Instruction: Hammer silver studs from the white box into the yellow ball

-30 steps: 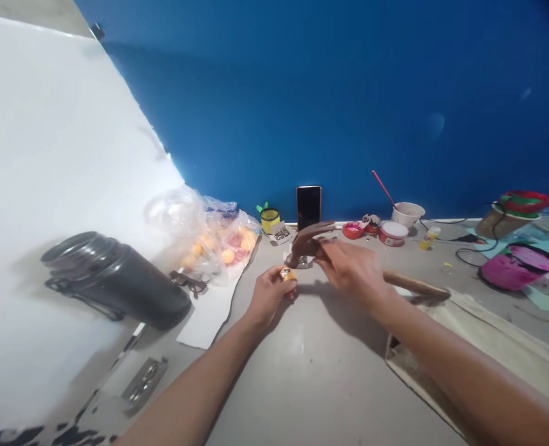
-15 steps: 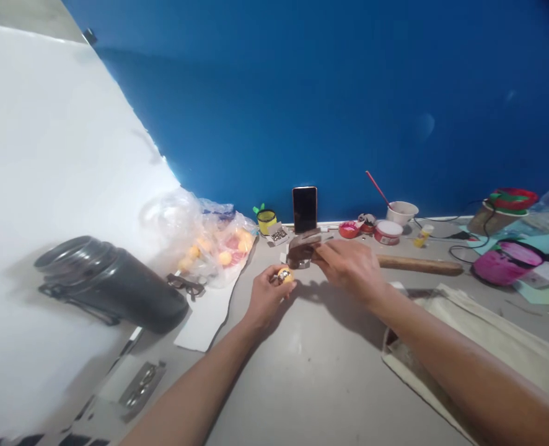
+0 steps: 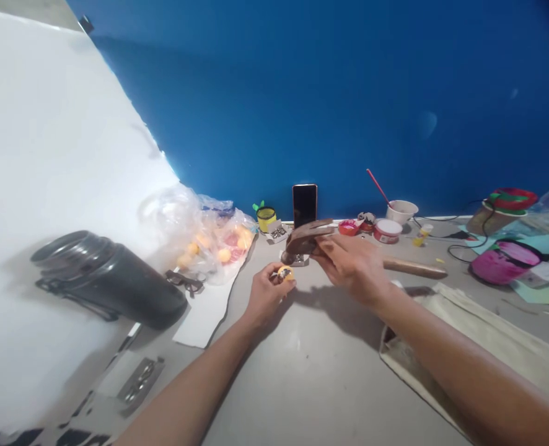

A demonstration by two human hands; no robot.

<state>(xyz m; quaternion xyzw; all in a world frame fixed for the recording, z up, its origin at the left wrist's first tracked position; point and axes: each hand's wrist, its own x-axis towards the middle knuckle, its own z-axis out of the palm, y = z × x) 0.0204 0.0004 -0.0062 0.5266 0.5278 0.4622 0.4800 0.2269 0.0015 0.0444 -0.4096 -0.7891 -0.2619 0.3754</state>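
Gripping a hammer [image 3: 308, 238] high on its handle, close to the head, the right hand [image 3: 351, 263] has its fingers wrapped around the wood in the head view. The free end of the handle points off to the right, above the tabletop [image 3: 297, 378]. The left hand [image 3: 266, 291] pinches a small yellow ball [image 3: 285, 273] between thumb and fingers, with a shiny metal piece showing on the ball. The hammer's striking end sits just above the ball; whether the two touch cannot be told.

Just behind the hammer head is a little box [image 3: 301, 261], partly hidden, and beyond it a dark phone [image 3: 305, 203] stands upright against the blue wall [image 3: 274, 99]. Left of the phone are an open box of metal bits [image 3: 277, 232] and a yellow cup [image 3: 266, 218]. A clear plastic bag [image 3: 176, 217] with yellow balls [image 3: 223, 255] in it lies farther left, near a pair of glasses [image 3: 184, 282] and a dark bottle [image 3: 111, 279]. On the right, a white cup [image 3: 402, 212] holds a red stick [image 3: 378, 186], and a cream cloth bag [image 3: 479, 328] lies beneath the right forearm.
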